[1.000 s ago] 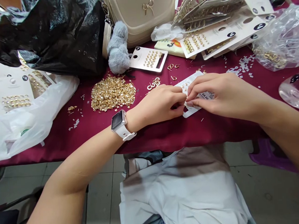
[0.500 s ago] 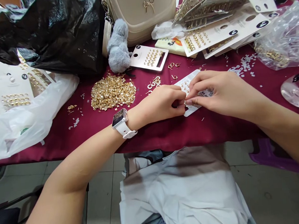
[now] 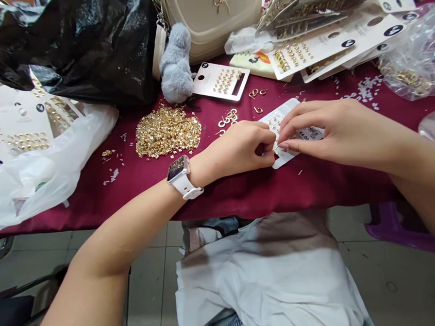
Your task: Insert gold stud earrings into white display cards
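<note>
A white earring card (image 3: 284, 107) lies tilted on the table, with small gold pieces showing on it and a price label (image 3: 312, 133) at its right. My left hand (image 3: 244, 144), a watch on its wrist, is closed at the card's left edge and grips it there. From the right, my right hand (image 3: 332, 128) reaches over the card, thumb and forefinger pinched together by its lower left part. Whatever sits between those fingertips is too small to make out. Left of my hands is a heap of tiny gold earring backs (image 3: 167, 131). Several gold hoop earrings (image 3: 229, 117) lie just behind my left hand.
Another earring card (image 3: 221, 81) lies farther back, beside a grey plush charm (image 3: 176, 63) and a cream handbag (image 3: 210, 22). Stacked earring cards (image 3: 328, 45) and a clear plastic bag (image 3: 412, 55) are at the right. A black bag (image 3: 98, 47) and a white plastic bag (image 3: 58, 176) occupy the left.
The view has shifted slightly, moving the scene a little to the right. My right hand has drawn back slightly from my left, so more of the price label shows.
</note>
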The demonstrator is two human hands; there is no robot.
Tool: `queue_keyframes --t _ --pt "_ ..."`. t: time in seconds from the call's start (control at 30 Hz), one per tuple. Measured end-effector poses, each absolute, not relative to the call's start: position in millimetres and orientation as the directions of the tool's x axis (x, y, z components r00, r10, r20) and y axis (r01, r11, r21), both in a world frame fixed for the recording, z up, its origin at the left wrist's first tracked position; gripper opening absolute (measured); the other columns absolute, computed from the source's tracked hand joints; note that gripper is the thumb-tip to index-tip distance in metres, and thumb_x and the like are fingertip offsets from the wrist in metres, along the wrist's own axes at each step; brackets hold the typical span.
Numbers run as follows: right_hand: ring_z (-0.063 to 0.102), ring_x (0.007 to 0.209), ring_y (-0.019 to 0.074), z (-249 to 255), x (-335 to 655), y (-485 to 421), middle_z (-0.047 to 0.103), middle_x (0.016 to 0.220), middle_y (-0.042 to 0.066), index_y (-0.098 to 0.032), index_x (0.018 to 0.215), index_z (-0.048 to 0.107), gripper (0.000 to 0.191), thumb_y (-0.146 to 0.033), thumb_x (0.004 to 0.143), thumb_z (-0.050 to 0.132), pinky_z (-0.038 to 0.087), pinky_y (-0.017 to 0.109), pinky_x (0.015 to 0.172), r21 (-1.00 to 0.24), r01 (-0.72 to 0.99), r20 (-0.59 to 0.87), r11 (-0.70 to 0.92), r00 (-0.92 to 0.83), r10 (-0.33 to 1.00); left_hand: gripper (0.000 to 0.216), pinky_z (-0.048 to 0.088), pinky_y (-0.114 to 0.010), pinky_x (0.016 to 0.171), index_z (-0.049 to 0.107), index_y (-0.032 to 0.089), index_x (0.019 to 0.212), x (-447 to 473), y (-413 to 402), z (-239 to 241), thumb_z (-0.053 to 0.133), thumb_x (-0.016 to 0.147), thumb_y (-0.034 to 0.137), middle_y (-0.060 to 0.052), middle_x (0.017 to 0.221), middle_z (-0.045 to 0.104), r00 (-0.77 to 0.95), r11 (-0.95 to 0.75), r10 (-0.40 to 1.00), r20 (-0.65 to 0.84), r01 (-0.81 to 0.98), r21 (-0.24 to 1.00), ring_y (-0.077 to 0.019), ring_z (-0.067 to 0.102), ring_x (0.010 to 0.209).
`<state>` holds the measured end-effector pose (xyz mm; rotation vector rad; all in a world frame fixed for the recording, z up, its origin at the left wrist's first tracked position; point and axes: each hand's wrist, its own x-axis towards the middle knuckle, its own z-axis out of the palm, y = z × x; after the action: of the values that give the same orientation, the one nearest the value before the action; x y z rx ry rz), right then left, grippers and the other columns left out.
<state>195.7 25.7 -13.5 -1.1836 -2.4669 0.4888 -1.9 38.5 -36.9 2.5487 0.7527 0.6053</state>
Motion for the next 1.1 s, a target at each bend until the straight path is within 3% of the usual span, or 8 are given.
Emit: queue_keyframes --t 0.43,0.67,1.1 --pt "0.065 0.086 0.0201 -15.6 198.6 30.4 0.067 0.097 0.003 -0.025 0.076 0.07 0.013 -0.02 0.078 0.058 0.05 0.035 0.082 -0.468 0.625 0.156 0.624 -0.637 0.755 0.019 0.034 -0.023 0.055 0.052 0.015 0.055 -1.8 38.5 -37.1 0.059 0.071 0.007 0.002 0.06 0.053 0.754 -0.774 0.578 0.311 0.385 0.503 -0.0077 0.044 0.052" --pt "0.065 0.089 0.0173 -13.1 197.3 30.4 0.067 0.098 0.006 -0.019 0.079 0.07 0.021 -0.022 0.084 0.05 0.05 0.03 0.084 -0.424 0.583 0.176 0.693 -0.697 0.695 0.018 0.032 -0.021 0.054 0.051 0.014 0.054 -2.2 40.1 -39.5 0.058 0.069 0.007 0.004 0.058 0.05 0.755 -0.771 0.562 0.337 0.332 0.543 -0.006 0.042 0.052" --pt "0.065 0.092 0.0197 -12.5 196.7 33.2 0.066 0.105 0.011 -0.015 0.08 0.071 0.029 -0.024 0.088 0.044 0.051 0.031 0.085 -0.334 0.535 0.166 0.776 -0.777 0.607 0.015 0.034 -0.019 0.055 0.054 0.014 0.056 -2.6 42.6 -41.4 0.056 0.069 0.008 0.004 0.057 0.052 0.755 -0.776 0.537 0.377 0.267 0.572 -0.005 0.043 0.051"
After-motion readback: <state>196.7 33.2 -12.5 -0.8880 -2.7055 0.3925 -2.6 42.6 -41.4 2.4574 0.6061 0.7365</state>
